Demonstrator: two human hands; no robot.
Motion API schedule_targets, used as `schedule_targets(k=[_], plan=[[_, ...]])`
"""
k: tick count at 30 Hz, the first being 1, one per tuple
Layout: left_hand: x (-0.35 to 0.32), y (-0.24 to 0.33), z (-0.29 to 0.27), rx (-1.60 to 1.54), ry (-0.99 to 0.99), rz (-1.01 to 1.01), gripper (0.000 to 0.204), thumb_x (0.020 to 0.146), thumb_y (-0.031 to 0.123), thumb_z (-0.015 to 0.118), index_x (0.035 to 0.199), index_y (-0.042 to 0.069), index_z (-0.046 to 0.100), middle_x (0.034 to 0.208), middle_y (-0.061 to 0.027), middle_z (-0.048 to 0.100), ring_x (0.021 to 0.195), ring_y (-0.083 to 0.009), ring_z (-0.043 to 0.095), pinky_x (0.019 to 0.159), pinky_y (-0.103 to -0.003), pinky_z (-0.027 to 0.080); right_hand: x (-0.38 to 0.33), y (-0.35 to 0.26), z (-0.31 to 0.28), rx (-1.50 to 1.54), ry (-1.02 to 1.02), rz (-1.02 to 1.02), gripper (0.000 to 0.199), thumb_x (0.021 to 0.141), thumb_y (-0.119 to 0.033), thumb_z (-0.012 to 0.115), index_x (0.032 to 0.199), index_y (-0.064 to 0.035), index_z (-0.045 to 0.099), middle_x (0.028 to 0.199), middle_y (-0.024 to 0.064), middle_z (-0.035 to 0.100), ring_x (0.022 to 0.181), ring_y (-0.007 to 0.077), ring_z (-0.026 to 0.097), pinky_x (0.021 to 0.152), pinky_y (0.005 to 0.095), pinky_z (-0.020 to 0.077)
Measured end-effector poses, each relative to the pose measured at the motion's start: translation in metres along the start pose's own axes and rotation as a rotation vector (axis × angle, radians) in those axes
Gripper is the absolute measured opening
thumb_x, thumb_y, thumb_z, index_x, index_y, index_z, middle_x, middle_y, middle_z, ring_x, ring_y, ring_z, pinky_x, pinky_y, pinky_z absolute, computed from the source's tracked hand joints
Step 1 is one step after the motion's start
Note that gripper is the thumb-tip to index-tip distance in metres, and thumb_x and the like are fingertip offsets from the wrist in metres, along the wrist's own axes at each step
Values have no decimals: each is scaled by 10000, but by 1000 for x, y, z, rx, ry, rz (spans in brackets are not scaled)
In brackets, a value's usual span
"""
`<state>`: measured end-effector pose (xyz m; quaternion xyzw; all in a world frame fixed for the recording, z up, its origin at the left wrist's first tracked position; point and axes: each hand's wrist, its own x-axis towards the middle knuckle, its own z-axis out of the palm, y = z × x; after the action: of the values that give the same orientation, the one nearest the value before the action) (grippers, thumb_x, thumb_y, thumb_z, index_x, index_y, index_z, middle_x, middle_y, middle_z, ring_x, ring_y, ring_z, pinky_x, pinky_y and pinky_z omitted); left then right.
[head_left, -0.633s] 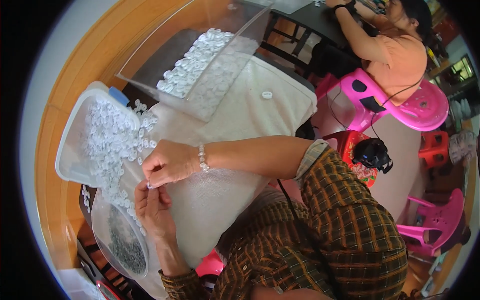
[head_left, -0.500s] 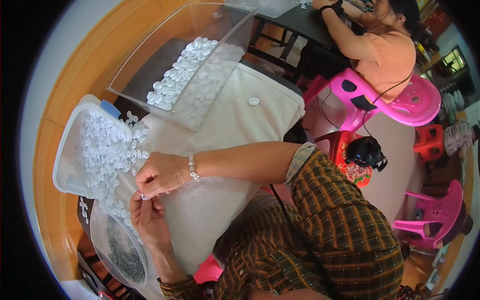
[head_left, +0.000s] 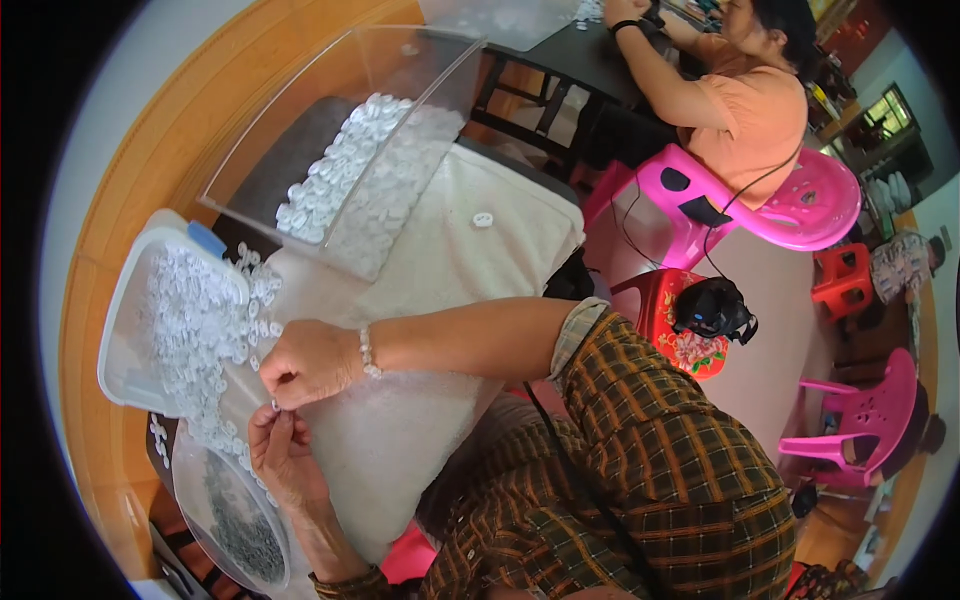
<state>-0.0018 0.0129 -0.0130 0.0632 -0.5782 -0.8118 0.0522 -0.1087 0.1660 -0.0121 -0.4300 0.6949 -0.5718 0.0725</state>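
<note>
My left hand point(head_left: 285, 455) and my right hand point(head_left: 310, 362) meet over the near left of the white cloth point(head_left: 400, 430). Both have their fingertips pinched around a tiny white plastic piece point(head_left: 276, 405), mostly hidden by the fingers. Beside them, a white tub point(head_left: 122, 350) lies tipped, with many small white pieces point(head_left: 195, 320) spilling from it. Nearer me stands a clear round bowl point(head_left: 200, 475) holding small dark parts point(head_left: 250, 545). Farther off, a clear box point(head_left: 270, 116) contains a heap of white oval pieces point(head_left: 345, 160).
One white oval piece point(head_left: 483, 220) lies alone on the cloth. Across the room a person in an orange top point(head_left: 755, 120) sits on a pink chair point(head_left: 690, 205) at a dark table point(head_left: 585, 55). A red stool point(head_left: 665, 300) bears a black object point(head_left: 715, 308).
The whole view has shifted a little, so things sit slightly farther left and lower. My hands stay together, with the right hand's fingers bent a little differently.
</note>
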Motion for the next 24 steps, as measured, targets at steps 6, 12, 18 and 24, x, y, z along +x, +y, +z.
schedule_targets(k=[6, 12, 18, 24], plan=[[12, -6, 11, -16, -4, 43, 156, 868, -12, 504, 988, -22, 603, 819, -68, 582, 727, -144, 523, 650, -259, 403, -4, 3, -13, -100, 66, -54, 141, 767, -203, 628, 726, -69, 646, 606, 74, 618, 533, 144, 584, 512, 294, 444], [9, 12, 5, -75, 94, 17, 183, 863, -6, 545, 1040, 1, 588, 919, -97, 656, 747, -135, 606, 661, -244, 451, 5, -16, -8, 43, 40, 124, 70, 808, -79, 609, 809, -18, 642, 625, -22, 580, 526, 35, 507, 466, 187, 391], [2, 7, 3, -119, 40, 7, 239, 860, -17, 555, 1096, 18, 575, 938, -44, 631, 798, -121, 592, 691, -233, 438, -5, -19, -6, -28, 24, 57, 47, 804, -35, 619, 828, 4, 630, 633, -11, 583, 520, 32, 513, 456, 182, 394], [3, 7, 5, -102, 18, 45, 252, 853, -28, 560, 1098, 31, 579, 934, -33, 628, 809, -123, 591, 689, -241, 443, -6, -24, -8, -31, 60, -42, 43, 801, -44, 633, 816, -4, 628, 636, -12, 582, 522, 29, 507, 459, 180, 387]])
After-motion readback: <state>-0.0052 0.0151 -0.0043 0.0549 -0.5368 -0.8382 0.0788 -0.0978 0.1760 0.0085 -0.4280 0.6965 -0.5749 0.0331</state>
